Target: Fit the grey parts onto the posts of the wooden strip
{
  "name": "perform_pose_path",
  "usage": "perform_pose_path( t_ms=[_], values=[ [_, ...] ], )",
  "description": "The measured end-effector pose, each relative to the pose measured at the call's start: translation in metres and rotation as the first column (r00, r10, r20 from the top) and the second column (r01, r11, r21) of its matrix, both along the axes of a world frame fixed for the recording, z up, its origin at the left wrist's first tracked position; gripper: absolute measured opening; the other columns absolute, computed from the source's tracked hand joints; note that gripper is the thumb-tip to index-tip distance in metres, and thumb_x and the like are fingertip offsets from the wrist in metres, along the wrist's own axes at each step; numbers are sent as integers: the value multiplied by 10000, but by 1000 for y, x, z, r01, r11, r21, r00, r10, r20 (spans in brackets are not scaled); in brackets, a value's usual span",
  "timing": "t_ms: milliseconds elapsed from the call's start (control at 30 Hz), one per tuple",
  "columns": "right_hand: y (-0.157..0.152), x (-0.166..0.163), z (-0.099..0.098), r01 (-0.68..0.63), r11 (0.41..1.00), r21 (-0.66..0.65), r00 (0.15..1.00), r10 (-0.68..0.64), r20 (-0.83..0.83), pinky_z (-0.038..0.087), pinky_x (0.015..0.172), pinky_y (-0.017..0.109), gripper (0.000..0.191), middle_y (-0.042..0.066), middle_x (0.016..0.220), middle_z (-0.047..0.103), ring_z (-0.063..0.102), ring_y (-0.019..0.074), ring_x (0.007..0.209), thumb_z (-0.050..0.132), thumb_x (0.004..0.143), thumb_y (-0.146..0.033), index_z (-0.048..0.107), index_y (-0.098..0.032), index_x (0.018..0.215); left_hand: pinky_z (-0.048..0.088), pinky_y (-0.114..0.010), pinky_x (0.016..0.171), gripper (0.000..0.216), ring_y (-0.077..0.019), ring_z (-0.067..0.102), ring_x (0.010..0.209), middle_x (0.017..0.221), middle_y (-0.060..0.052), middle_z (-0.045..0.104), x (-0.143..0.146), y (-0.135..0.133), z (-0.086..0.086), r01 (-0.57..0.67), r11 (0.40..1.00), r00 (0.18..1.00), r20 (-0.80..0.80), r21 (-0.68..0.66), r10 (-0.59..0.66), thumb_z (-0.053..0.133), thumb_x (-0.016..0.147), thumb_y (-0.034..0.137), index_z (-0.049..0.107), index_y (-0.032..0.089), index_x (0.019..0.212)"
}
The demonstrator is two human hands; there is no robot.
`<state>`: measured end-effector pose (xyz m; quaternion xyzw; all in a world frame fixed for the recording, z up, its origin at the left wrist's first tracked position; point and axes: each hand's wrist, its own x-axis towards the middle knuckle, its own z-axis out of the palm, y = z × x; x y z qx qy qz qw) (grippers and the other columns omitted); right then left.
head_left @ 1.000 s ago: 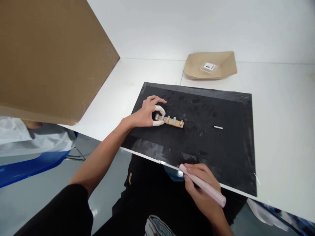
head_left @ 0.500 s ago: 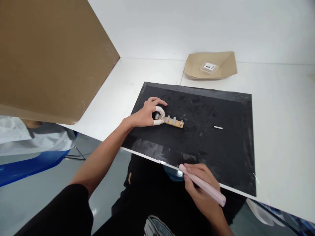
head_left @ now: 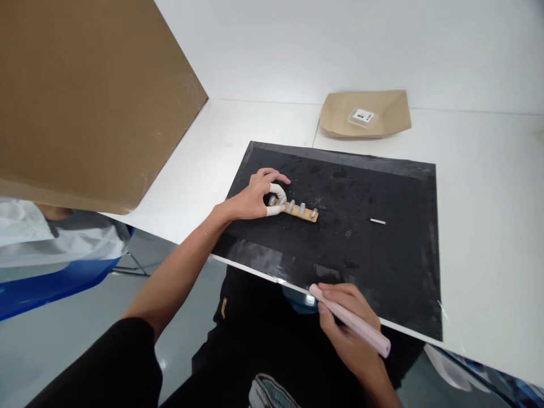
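A narrow tan strip [head_left: 300,211] carrying several small grey cylinders lies on a black mat [head_left: 374,255]. My left hand [head_left: 255,195], with white cots on thumb and forefinger, pinches the strip's left end. My right hand [head_left: 346,317] rests at the mat's near edge, fingers closed round a pale pink pen-like tool [head_left: 352,322]. A small white stick [head_left: 377,221] lies alone on the mat, right of the strip.
A large brown cardboard sheet [head_left: 85,96] leans over the table's left side. A tan paper tray [head_left: 365,115] holding a small labelled bag sits at the back. The white table [head_left: 488,198] surrounds the mat. My dark-clothed lap is below the edge.
My left forefinger and thumb have closed a little tighter on the strip's left end. The right hand and the pink tool have stayed put.
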<state>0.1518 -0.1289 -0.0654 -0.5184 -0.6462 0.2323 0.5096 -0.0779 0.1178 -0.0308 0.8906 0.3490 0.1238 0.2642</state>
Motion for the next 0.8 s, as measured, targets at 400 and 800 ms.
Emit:
perform_pose_path(
  t_ms=[400, 800],
  values=[
    [0, 0, -1, 3, 1000, -9, 1000, -3, 4, 610, 845, 164, 167, 21, 1006, 714, 717, 80, 902, 654, 929, -74, 668, -195, 1043, 325, -595, 1216, 55, -322, 431, 1424, 1411, -63, 644, 0, -2, -3, -27, 1000, 999, 24, 11, 26, 714, 869, 259, 701, 207, 854],
    [0, 0, -1, 1, 1000, -23, 1000, -1, 2, 648, 772, 233, 185, 36, 997, 721, 735, 124, 866, 658, 925, -78, 667, -207, 1057, 318, -605, 1213, 61, -332, 419, 1439, 1400, -63, 656, 1, -4, -1, -38, 999, 999, 17, 32, 37, 707, 874, 269, 708, 213, 851]
  ],
)
